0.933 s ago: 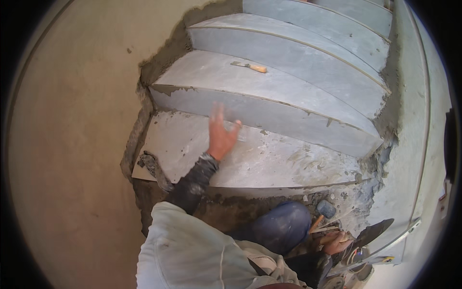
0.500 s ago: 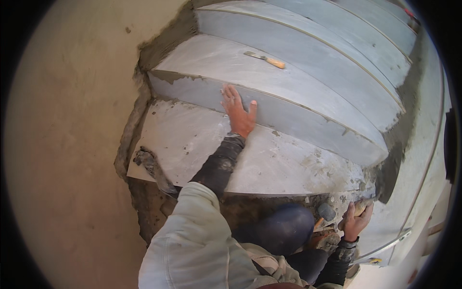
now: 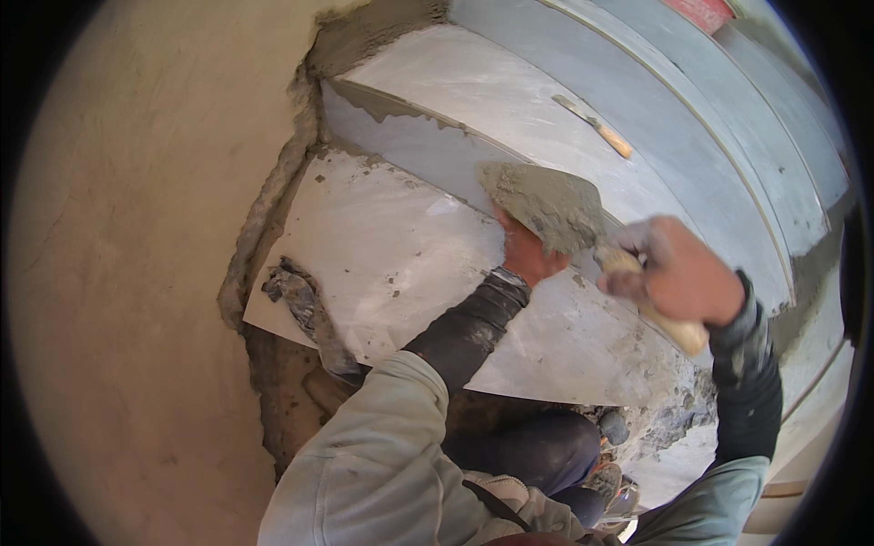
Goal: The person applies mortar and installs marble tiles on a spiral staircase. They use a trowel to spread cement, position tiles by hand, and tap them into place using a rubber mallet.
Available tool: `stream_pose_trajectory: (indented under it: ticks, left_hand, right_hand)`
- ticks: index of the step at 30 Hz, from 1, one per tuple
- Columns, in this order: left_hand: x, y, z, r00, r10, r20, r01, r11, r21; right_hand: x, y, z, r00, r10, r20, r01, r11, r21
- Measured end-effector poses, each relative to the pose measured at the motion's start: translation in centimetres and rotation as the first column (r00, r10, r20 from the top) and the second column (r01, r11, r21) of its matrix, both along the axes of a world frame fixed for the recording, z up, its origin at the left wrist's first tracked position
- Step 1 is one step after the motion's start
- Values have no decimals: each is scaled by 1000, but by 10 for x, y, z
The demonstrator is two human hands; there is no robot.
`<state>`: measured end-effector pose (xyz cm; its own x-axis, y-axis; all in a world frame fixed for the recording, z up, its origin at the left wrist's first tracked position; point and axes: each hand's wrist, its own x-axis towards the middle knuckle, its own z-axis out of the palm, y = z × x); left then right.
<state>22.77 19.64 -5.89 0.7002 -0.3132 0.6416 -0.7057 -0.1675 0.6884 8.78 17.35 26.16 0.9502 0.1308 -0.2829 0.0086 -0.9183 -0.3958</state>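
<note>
My right hand (image 3: 678,273), slightly blurred, is closed around the wooden handle of a trowel (image 3: 669,323). A heap of wet grey mortar (image 3: 546,202) covers its blade, which is held over my left hand (image 3: 528,253). That hand lies open against the grey stair riser (image 3: 410,155), its thumb apart; the blade hides most of its fingers. Below the riser is a pale tread slab (image 3: 401,264) with mortar crumbs on it. A narrow putty knife (image 3: 596,127) with a wooden handle rests on the tread above.
Along the left, a plastered wall (image 3: 155,273) meets the stairs at a rough, broken edge. A dirty crumpled rag (image 3: 300,300) lies at the slab's left front corner. Further steps curve up to the right, where a red object (image 3: 701,13) shows. A dark mallet head (image 3: 613,427) is near my knee.
My right hand has come up from the lower right, bringing the mortar-loaded trowel over the riser. The view has shifted, and my left hand appears further right, partly covered by the blade.
</note>
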Motion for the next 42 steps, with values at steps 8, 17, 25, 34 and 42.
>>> stream_pose_trajectory:
  ticks: [8, 17, 25, 34, 42]
  left_hand:
    - [-23, 13, 45, 983, 169, 76, -174, 982, 73]
    - [-26, 7, 45, 979, 179, 100, -185, 981, 56]
    - [-25, 4, 41, 978, 183, 100, -185, 983, 17]
    - [-24, -13, 15, 941, -269, -205, 317, 914, 255]
    - [-30, 1, 49, 914, 276, 297, -342, 919, 197]
  right_hand:
    - [102, 13, 17, 969, 244, -28, -240, 921, -307]
    - [193, 66, 7, 661, 749, -51, -686, 575, -447]
    - [240, 139, -16, 871, 490, -39, -467, 798, -381]
    - [256, 152, -105, 823, 463, 331, -313, 854, -417]
    - [174, 98, -140, 871, 382, 308, -383, 922, -60]
